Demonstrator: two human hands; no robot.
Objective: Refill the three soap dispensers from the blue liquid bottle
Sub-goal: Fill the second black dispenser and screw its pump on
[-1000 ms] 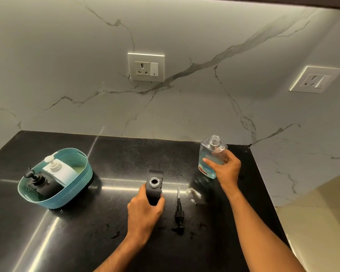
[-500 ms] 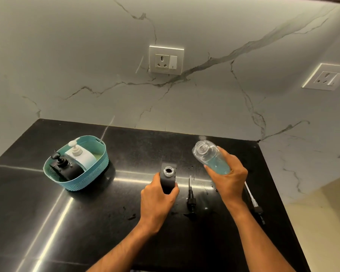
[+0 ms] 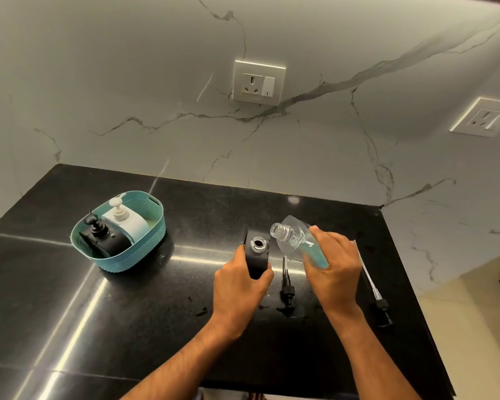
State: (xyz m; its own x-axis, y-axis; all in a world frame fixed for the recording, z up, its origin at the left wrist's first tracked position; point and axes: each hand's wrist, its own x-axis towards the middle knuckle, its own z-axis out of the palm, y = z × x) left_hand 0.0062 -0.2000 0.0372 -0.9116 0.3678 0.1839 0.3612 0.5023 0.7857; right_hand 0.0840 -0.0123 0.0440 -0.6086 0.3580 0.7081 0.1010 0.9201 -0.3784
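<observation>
My left hand [image 3: 240, 281] grips a black square soap dispenser [image 3: 257, 249] that stands upright on the black counter [image 3: 127, 327] with its round neck uncapped. My right hand [image 3: 334, 267] holds the clear bottle of blue liquid [image 3: 299, 243], tilted with its open mouth pointing left, just above and right of the dispenser's neck. The blue liquid sits low in the bottle under my fingers. A black pump [image 3: 287, 287] lies on the counter between my hands. A second pump with a white tube [image 3: 373, 287] lies to the right of my right hand.
A teal basket [image 3: 145, 255] stands at the left and holds a white dispenser [image 3: 126, 222] and a black dispenser [image 3: 104, 238], both with pumps on. Marble walls with two sockets [image 3: 259, 82] [image 3: 487, 116] rise behind. The counter's right edge drops to the floor.
My right hand has lifted the blue liquid bottle from the counter, tilted it and carried it left toward the dispenser's neck. The left hand keeps its grip on the dispenser.
</observation>
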